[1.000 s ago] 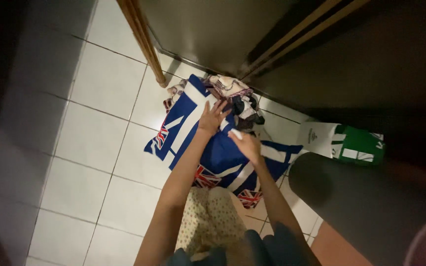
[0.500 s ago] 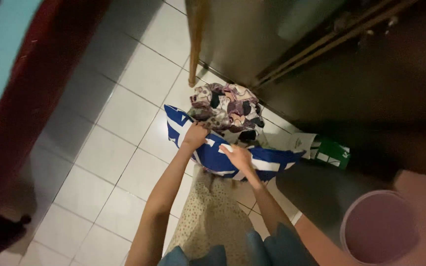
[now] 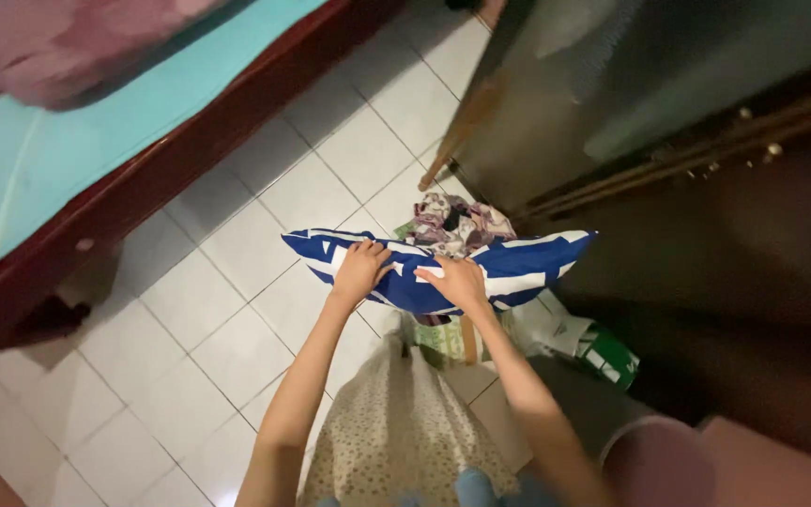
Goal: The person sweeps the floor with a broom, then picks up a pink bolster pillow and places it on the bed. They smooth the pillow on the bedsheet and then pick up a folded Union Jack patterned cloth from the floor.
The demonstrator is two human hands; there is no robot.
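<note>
A blue cloth with white stripes (image 3: 518, 263) is bunched into a long bundle and held up above the floor. My left hand (image 3: 360, 269) grips its left part and my right hand (image 3: 459, 282) grips its middle. On top of the bundle, just beyond my hands, lies a heap of patterned clothes (image 3: 457, 222) in maroon, white and black. Below my arms hangs a pale dotted garment (image 3: 405, 427) that I am wearing.
White floor tiles (image 3: 237, 310) spread to the left. A bed with a teal sheet (image 3: 96, 131) and dark red wooden frame (image 3: 171, 178) runs along the upper left. A dark cabinet (image 3: 668, 113) stands ahead right; a green and white bag (image 3: 603, 352) lies at its foot.
The blue cloth lay spread on the floor; both hands gathered it around the clothes and lifted it. The view swung left, bringing the bed into sight.
</note>
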